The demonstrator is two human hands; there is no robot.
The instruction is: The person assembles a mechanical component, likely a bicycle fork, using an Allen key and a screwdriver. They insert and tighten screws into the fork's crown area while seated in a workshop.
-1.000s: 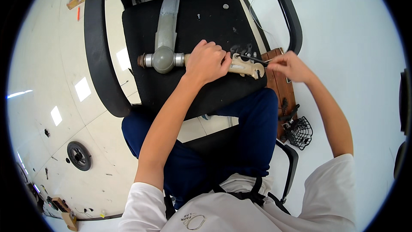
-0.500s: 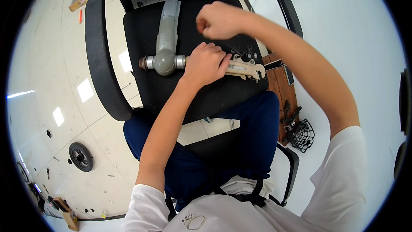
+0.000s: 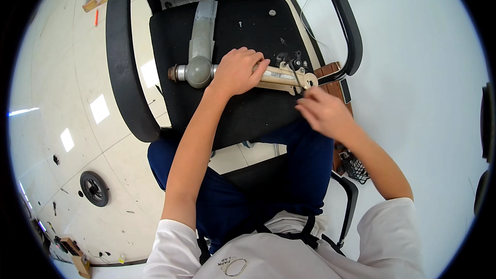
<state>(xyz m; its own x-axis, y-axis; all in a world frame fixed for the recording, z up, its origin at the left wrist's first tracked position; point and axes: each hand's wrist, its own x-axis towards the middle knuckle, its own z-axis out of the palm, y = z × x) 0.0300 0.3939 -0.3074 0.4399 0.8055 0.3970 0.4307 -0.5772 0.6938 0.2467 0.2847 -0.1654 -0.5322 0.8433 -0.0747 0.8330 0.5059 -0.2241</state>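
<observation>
A T-shaped metal part lies on a black chair seat [image 3: 243, 116], its grey tapered arm [image 3: 202, 28] reaching away from me and its cream tube [image 3: 276, 76] running right to a hooked end. My left hand [image 3: 238, 72] is wrapped round the tube beside the round grey joint [image 3: 199, 72]. At the hooked end, my right hand [image 3: 325, 112], slightly blurred, is closed on a thin dark rod-like tool [image 3: 296, 74] that slants across the tube. What the tool's tip touches cannot be made out. Small black and silver fittings [image 3: 298, 57] lie just beyond the tube.
Towards the seat's back lie a small screw [image 3: 240, 25] and a round metal piece [image 3: 272, 13]. Chair armrests [image 3: 126, 67] flank the seat. A black wheel [image 3: 94, 188] rests on the tiled floor at left; a black wire basket [image 3: 355, 169] is low at right.
My right hand has come from above the far seat to the tube's hooked end, now with the thin tool. The screw and round piece show where it was. My left hand still grips the tube.
</observation>
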